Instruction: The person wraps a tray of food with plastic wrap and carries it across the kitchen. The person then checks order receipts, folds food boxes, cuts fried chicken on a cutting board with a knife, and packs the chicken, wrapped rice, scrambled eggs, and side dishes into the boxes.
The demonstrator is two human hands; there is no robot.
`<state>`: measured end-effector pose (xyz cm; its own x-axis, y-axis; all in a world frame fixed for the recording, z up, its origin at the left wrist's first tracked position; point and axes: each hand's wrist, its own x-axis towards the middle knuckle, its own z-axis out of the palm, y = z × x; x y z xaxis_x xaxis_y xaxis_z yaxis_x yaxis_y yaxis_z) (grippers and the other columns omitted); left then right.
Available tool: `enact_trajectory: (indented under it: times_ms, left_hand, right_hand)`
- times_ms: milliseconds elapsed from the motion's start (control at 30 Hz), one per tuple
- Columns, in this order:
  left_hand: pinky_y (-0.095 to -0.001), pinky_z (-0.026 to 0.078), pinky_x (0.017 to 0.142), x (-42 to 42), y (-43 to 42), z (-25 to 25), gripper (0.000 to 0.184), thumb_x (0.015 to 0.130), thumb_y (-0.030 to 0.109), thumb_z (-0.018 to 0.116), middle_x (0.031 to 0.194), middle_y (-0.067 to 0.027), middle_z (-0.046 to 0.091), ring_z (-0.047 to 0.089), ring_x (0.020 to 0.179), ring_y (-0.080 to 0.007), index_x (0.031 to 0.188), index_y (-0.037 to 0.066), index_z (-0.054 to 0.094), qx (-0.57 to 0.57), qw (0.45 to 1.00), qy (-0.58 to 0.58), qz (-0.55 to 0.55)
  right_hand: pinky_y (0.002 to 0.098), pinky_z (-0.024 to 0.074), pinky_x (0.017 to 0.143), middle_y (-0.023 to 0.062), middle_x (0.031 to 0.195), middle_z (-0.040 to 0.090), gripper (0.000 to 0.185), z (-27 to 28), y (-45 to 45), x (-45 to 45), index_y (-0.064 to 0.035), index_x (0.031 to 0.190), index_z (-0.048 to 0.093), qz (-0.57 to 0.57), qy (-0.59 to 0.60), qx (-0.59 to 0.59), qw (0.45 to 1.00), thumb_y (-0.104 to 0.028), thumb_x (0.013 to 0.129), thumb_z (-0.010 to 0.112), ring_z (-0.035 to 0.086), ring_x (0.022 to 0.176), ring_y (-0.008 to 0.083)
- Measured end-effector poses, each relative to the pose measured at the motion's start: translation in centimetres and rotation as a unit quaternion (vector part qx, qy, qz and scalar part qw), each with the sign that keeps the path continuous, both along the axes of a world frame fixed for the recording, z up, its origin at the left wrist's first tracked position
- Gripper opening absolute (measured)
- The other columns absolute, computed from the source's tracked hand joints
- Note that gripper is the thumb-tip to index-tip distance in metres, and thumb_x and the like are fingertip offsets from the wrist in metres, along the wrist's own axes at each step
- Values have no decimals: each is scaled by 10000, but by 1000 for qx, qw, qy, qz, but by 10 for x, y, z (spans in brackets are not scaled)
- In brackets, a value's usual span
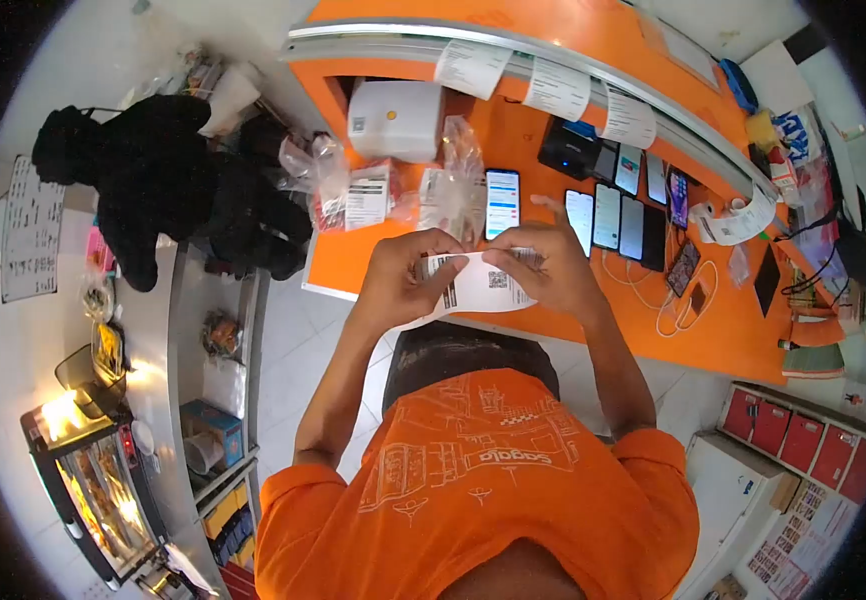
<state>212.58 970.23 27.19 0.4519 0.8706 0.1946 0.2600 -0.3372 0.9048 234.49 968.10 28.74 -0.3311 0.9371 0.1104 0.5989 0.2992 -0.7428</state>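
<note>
A white printed label (475, 288) with a QR code is held up in front of my body, just over the desk's near edge. My left hand (408, 278) pinches its left side between thumb and fingers. On the other side, my right hand (548, 262) grips the label's upper right part, one finger raised. Just beyond my hands lies a clear plastic packet (453, 200) with printed paper in it. A lit phone (502, 205) rests to the right of that packet. Another plastic-wrapped parcel (366, 200) with a label is farther left.
A white label printer (395, 120) stands at the desk's back left. Several phones (606, 218) with cables lie to the right. Paper slips (557, 88) hang from the shelf edge. A paper roll (738, 222) sits at the far right. A black plush figure (153, 170) is at left.
</note>
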Motion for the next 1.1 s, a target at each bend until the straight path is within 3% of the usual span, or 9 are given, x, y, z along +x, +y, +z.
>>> enact_trajectory:
  times_ms: [167, 300, 367, 433, 533, 633, 733, 933, 1100]
  left_hand:
    - [-291, 502, 645, -19, -13, 1, 89, 779, 21, 713, 806, -125, 691, 672, 700, -215, 859, 11, 674, 23, 1000, -8, 8]
    - [-294, 504, 631, -26, -21, -1, 112, 763, 9, 717, 816, -127, 694, 676, 697, -231, 867, 16, 677, 57, 998, 12, 19]
    - [-260, 477, 637, -26, -27, -1, 88, 784, -10, 709, 794, -95, 683, 627, 691, -149, 862, 5, 670, 103, 994, -13, 25]
    - [-261, 478, 631, -26, -31, -6, 89, 788, -10, 703, 801, -97, 686, 629, 685, -153, 871, 6, 674, 128, 991, -28, 30]
    - [-257, 473, 619, -26, -36, -7, 85, 794, -3, 700, 799, -90, 691, 623, 677, -137, 878, 3, 686, 136, 989, -48, 39]
    - [-262, 449, 559, -37, -33, -13, 68, 805, 40, 714, 736, -90, 689, 589, 597, -120, 859, 0, 704, 76, 997, -5, 29]
    - [-264, 403, 482, -57, -25, -14, 115, 828, 106, 727, 636, -78, 667, 518, 502, -85, 816, -8, 715, -1, 1000, 19, -23]
    - [-244, 360, 458, -62, -28, -6, 188, 871, 130, 705, 611, -32, 657, 478, 509, -33, 775, -31, 708, -67, 994, -25, -88]
    - [-231, 475, 579, -91, -21, 4, 120, 864, 102, 700, 714, -49, 700, 616, 646, -66, 862, -17, 712, -67, 992, -104, 17]
  right_hand:
    - [409, 257, 1059, 13, 804, 709, 104, -2, -16, -38, -104, 860, 722, -12, 23, 129, 991, -206, 848, 705, 637, 779, 146]
    - [384, 366, 949, 57, 832, 711, 104, -3, -24, -48, -75, 882, 715, -15, 36, 82, 996, -166, 857, 672, 640, 784, 198]
    - [379, 403, 910, 102, 858, 715, 131, -8, -28, -51, -51, 907, 708, -20, 75, 81, 994, -163, 856, 661, 657, 795, 232]
    - [313, 479, 739, 134, 846, 708, 164, -12, -34, -54, 7, 912, 696, -58, 142, -21, 988, -140, 869, 637, 644, 749, 191]
    - [238, 394, 631, 3, 706, 605, 196, -20, -41, -63, 3, 796, 660, -81, 271, -71, 957, -158, 904, 632, 477, 646, 59]
    - [227, 351, 536, -36, 666, 563, 244, -25, -44, -61, 12, 784, 656, -95, 276, -67, 954, -189, 921, 627, 438, 608, 26]
    - [269, 420, 553, 65, 695, 633, 243, -12, -47, -40, 55, 886, 680, -49, 153, -171, 972, -186, 888, 659, 524, 616, 76]
    - [250, 392, 509, 21, 622, 595, 277, -15, -65, -37, 22, 817, 684, -67, 183, -189, 962, -239, 903, 653, 491, 559, 53]
    - [267, 396, 504, 41, 630, 625, 294, -21, -71, -9, 25, 799, 679, -140, 152, -147, 967, -251, 896, 657, 501, 552, 69]
